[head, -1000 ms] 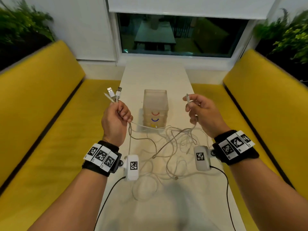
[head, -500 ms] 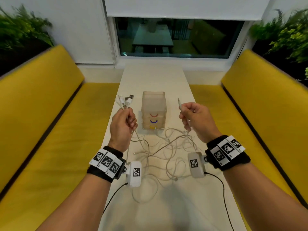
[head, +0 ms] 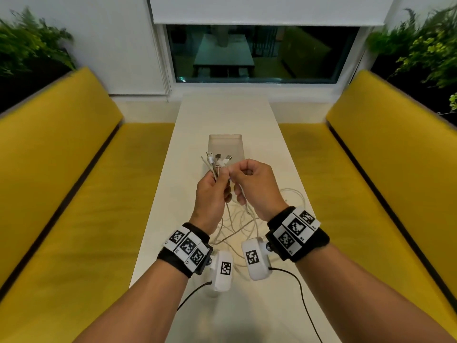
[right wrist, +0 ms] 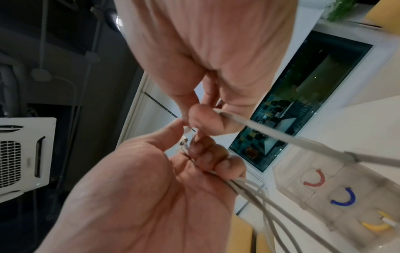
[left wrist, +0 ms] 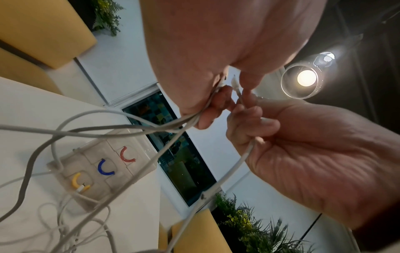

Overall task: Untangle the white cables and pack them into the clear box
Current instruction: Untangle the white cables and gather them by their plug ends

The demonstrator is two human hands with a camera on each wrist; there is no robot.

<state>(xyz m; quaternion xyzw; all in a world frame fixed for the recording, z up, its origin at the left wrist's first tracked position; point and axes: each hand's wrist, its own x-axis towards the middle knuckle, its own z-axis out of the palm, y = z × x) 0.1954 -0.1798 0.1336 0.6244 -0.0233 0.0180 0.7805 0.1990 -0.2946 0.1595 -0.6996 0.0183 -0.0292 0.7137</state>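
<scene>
Left hand [head: 212, 194] grips bundle of thin white cables [head: 217, 164] by plugs, above clear plastic box [head: 225, 144] on white table [head: 222, 112]. Right hand [head: 257, 184] pinches one cable end beside bundle. Judgement: add end to bundle without slackening grip; loose loops on table may snag.

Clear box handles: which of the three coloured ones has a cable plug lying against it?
The yellow handle, lowest on the clear box: a white plug rests against it. The blue and red handles are bare.
</scene>
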